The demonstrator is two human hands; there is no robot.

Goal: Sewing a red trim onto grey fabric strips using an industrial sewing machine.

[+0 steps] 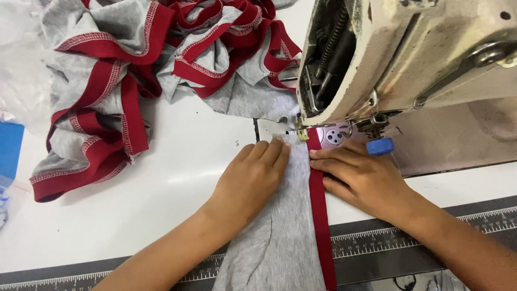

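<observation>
A grey fabric piece (280, 231) with a dark red band (321, 215) along its right edge lies on the white table and runs up to the presser foot (301, 132) of a sewing machine (409, 54). My left hand (250, 180) lies flat on the grey fabric, fingers together, fingertips just below the foot. My right hand (358, 175) presses flat on the table beside the red band, fingertips touching its edge.
A heap of grey pieces with red bands (134, 70) is piled at the back left. A blue object (9, 148) sits at the left edge. A small blue piece (380, 146) hangs under the machine head. A ruler strip (377, 237) runs along the table's near edge.
</observation>
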